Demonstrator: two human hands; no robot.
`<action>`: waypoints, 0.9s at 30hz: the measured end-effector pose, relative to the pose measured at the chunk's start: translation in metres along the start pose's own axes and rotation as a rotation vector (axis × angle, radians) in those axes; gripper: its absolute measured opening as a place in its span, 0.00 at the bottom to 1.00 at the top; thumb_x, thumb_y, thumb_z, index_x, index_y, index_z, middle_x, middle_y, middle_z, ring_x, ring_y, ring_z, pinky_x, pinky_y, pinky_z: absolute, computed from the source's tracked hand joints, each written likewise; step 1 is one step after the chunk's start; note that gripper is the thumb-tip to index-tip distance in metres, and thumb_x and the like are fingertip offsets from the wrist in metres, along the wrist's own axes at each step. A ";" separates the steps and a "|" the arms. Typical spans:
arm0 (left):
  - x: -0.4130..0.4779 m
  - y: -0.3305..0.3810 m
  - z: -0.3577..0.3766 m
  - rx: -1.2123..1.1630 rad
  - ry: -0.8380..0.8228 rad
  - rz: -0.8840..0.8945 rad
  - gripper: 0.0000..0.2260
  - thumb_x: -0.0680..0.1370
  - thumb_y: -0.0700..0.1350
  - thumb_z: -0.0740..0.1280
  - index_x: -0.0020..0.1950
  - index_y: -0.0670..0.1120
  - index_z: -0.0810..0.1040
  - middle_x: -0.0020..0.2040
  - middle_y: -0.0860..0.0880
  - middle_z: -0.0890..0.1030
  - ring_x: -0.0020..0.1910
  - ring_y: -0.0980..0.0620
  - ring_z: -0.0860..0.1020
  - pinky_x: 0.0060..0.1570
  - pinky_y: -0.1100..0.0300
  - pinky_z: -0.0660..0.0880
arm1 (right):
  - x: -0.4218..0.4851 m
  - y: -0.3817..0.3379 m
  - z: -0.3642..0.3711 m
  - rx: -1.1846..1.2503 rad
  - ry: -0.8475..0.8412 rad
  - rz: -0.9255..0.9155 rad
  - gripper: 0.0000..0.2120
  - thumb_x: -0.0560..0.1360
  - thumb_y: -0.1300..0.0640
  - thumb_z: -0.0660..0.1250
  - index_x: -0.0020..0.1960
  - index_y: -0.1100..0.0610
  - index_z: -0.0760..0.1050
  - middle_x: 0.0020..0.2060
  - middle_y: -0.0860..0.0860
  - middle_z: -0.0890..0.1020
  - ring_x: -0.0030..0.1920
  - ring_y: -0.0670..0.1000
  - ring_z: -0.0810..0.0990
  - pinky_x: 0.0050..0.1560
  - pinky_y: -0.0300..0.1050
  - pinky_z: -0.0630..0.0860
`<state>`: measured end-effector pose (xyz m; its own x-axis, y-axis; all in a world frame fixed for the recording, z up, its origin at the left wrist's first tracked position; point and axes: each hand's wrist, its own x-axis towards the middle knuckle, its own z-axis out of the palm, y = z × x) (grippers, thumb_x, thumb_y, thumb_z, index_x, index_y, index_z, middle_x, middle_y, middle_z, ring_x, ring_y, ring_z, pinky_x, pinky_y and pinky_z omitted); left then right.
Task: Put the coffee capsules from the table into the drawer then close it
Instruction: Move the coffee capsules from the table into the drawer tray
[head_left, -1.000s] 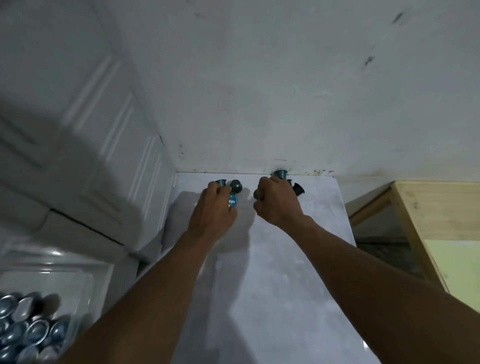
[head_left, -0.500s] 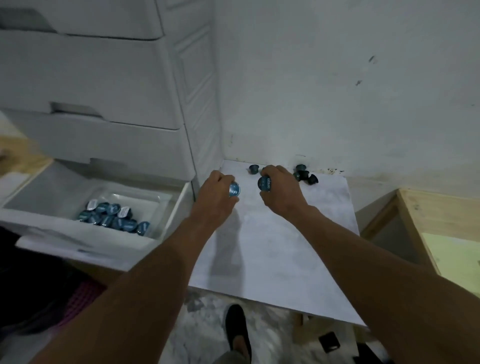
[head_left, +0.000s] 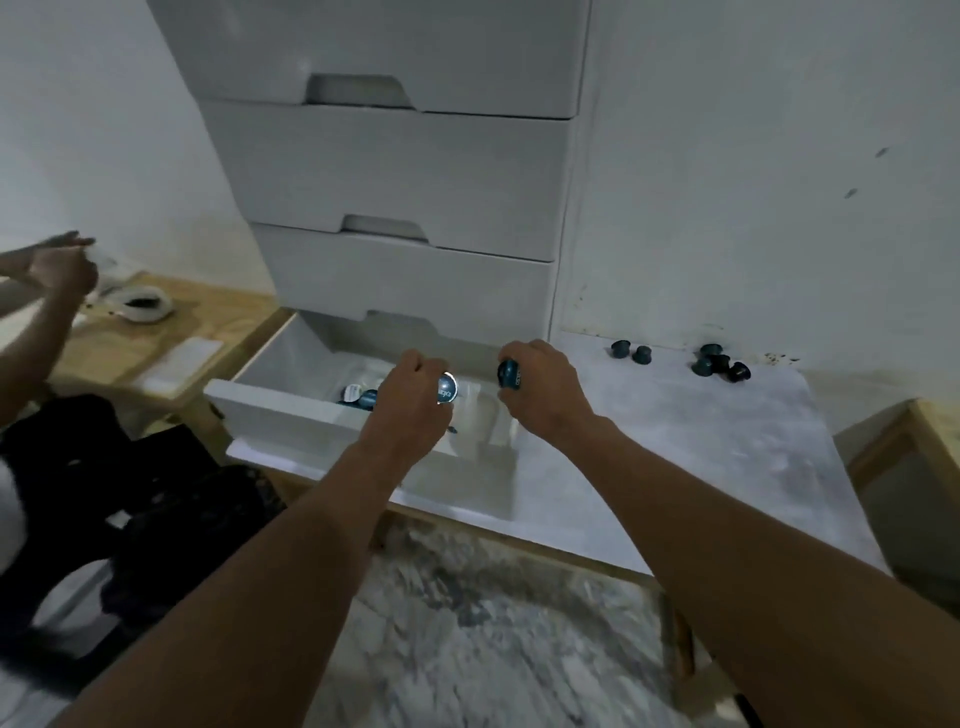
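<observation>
My left hand (head_left: 413, 402) is closed around a blue coffee capsule (head_left: 447, 388) and hangs over the open white bottom drawer (head_left: 270, 410). My right hand (head_left: 545, 384) grips another blue capsule (head_left: 508, 375) above the drawer's right end, beside the table edge. A few capsules (head_left: 358, 396) show inside the drawer, partly hidden by my left hand. Several dark capsules remain on the white table (head_left: 701, 447) by the wall: a pair (head_left: 630, 352) and a small cluster (head_left: 719, 361).
The white drawer cabinet (head_left: 410, 176) rises behind the open drawer, its upper drawers closed. Another person's hand (head_left: 60, 267) works over a wooden table (head_left: 171, 332) at left. A dark bundle (head_left: 130, 493) lies on the floor left. A wooden frame (head_left: 930, 441) stands at right.
Both hands lifted capsules off the table's back edge and carried them left to above the open drawer. The view swung left, bringing the cabinet and drawer into the centre.
</observation>
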<state>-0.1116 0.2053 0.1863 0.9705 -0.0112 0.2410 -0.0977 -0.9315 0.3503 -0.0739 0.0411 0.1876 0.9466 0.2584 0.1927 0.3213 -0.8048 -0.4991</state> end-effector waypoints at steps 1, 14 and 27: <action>-0.001 -0.016 -0.007 0.006 -0.012 0.007 0.14 0.73 0.38 0.69 0.58 0.40 0.75 0.56 0.43 0.74 0.51 0.46 0.75 0.47 0.62 0.67 | 0.001 -0.013 0.008 0.009 -0.001 0.004 0.19 0.72 0.64 0.69 0.62 0.58 0.73 0.56 0.59 0.76 0.55 0.59 0.76 0.50 0.41 0.67; 0.023 -0.120 -0.027 -0.040 -0.078 0.093 0.15 0.73 0.39 0.70 0.60 0.41 0.76 0.56 0.44 0.75 0.51 0.47 0.75 0.47 0.64 0.67 | 0.022 -0.083 0.082 -0.012 -0.016 0.155 0.19 0.73 0.63 0.66 0.63 0.56 0.75 0.57 0.61 0.74 0.54 0.61 0.76 0.58 0.48 0.72; 0.114 -0.147 0.028 -0.021 -0.278 0.126 0.17 0.75 0.39 0.68 0.63 0.43 0.74 0.61 0.44 0.73 0.56 0.47 0.75 0.50 0.63 0.67 | 0.097 -0.032 0.132 -0.085 -0.133 0.239 0.20 0.70 0.67 0.69 0.62 0.59 0.75 0.58 0.60 0.75 0.55 0.59 0.76 0.52 0.43 0.71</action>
<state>0.0194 0.3309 0.1374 0.9732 -0.2282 0.0275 -0.2231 -0.9088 0.3527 0.0114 0.1630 0.1106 0.9922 0.1194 -0.0367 0.0909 -0.8916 -0.4436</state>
